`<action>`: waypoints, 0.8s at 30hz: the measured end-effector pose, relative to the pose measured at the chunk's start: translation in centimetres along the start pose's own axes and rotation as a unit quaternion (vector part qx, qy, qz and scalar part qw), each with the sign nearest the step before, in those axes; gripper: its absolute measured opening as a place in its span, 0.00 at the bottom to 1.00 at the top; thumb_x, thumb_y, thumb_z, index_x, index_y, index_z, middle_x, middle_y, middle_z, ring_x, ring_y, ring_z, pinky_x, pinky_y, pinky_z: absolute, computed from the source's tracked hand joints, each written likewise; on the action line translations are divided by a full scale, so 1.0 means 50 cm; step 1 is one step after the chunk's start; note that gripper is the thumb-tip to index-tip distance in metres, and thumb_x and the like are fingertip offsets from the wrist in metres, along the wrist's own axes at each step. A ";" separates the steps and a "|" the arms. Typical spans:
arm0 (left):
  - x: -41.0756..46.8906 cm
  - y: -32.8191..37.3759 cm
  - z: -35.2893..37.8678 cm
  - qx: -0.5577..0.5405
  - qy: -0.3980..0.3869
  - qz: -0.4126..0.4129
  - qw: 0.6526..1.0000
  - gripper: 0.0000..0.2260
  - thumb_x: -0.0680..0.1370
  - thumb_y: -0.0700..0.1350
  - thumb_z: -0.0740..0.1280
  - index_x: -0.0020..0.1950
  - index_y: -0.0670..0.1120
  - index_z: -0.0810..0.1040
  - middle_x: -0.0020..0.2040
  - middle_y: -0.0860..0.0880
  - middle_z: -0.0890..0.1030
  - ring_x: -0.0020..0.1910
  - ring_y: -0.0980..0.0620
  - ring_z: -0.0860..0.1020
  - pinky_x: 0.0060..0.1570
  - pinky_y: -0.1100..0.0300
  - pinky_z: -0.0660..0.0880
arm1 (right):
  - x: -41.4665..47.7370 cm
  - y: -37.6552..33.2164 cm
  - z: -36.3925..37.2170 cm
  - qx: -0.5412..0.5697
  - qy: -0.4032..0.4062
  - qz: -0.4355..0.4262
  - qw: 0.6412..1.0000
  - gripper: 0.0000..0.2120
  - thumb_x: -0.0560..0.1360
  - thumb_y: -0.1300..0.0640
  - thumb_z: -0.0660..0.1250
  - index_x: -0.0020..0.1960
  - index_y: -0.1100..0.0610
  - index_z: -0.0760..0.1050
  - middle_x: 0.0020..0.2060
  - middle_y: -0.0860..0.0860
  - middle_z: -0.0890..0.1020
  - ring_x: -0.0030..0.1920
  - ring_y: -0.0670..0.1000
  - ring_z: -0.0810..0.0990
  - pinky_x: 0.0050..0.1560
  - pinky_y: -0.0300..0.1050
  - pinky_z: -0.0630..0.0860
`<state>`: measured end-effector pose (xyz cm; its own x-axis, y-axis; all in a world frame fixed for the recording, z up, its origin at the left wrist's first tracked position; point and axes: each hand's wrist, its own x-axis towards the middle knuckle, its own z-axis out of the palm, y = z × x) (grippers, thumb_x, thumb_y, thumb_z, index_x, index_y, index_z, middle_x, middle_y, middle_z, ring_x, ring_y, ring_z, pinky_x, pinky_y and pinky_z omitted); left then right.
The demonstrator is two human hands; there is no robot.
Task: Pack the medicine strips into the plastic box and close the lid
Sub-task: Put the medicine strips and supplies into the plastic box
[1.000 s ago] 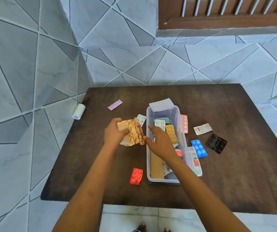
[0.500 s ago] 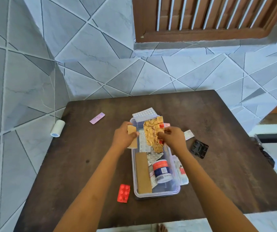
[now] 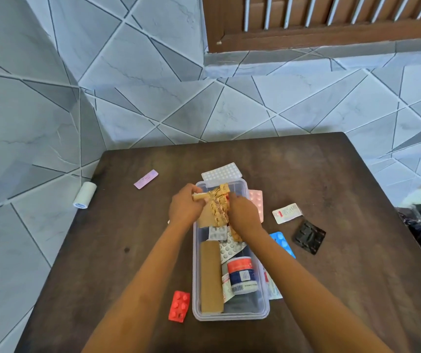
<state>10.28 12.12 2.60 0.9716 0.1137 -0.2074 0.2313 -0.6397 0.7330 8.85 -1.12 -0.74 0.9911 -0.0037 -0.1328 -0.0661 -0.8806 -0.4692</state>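
Head view, packing in progress. Both hands meet over the far end of the clear plastic box (image 3: 231, 313), which lies on the dark worktop (image 3: 344, 263) with its long axis running from the person toward the wall. The left hand (image 3: 185, 208) is closed on a tan card-like strip (image 3: 200, 196) at the box's left wall; the right hand (image 3: 243, 214) pinches the crinkled gold foil strip (image 3: 219, 206), its grip narrow and closed on the foil's right edge. The foil hangs roughly upright between the 2 hands, its long axis near vertical and its lower end over the box interior; whether it touches the contents cannot be told.

The deciding relation appears to be this: the foil's long axis stands across the box floor, so it probably needs to be tipped to lie along the box's length before release. The right hand is nearer the box centre and seems better placed to lay it down.

Already inside: a long tan strip (image 3: 211, 276) along the left wall, a small bottle (image 3: 241, 275), and white blister strips (image 3: 229, 247). Outside remain a red strip (image 3: 178, 306), a blue strip (image 3: 282, 243), a pink strip (image 3: 257, 202), a black strip (image 3: 309, 236), a white sachet (image 3: 287, 212), a lilac strip (image 3: 145, 179), and a white blister sheet (image 3: 221, 173) overhanging the far rim. No lid is identifiable.
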 end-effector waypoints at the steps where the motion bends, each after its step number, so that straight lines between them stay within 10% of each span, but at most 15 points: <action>1: 0.005 0.001 0.006 0.017 -0.007 0.003 1.000 0.06 0.74 0.41 0.67 0.51 0.46 0.77 0.53 0.44 0.81 0.49 0.46 0.78 0.43 0.57 0.71 | 0.002 0.005 0.005 -0.035 -0.007 -0.018 0.999 0.14 0.79 0.59 0.57 0.62 0.61 0.71 0.58 0.60 0.79 0.57 0.59 0.79 0.57 0.50 0.76; 11: 0.015 -0.008 0.061 0.242 -0.057 0.087 0.965 0.12 0.76 0.38 0.62 0.58 0.43 0.77 0.57 0.39 0.80 0.56 0.41 0.77 0.49 0.53 0.74 | -0.016 0.043 0.026 -0.182 -0.025 -0.091 0.979 0.21 0.78 0.51 0.59 0.66 0.61 0.69 0.70 0.59 0.69 0.76 0.58 0.55 0.76 0.52 0.47; 24: -0.037 0.073 0.114 0.159 0.004 0.218 0.963 0.10 0.77 0.39 0.64 0.56 0.43 0.80 0.56 0.43 0.82 0.54 0.45 0.80 0.51 0.58 0.74 | -0.118 0.144 -0.060 0.045 0.129 0.033 0.990 0.18 0.76 0.62 0.59 0.66 0.60 0.69 0.65 0.57 0.75 0.63 0.58 0.74 0.62 0.51 0.71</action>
<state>9.04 5.25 1.97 0.9738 -0.2127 0.0811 -0.2237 -0.8280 0.5142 2.88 -8.86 -0.69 0.9801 -0.1902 0.0568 -0.1292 -0.8287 -0.5446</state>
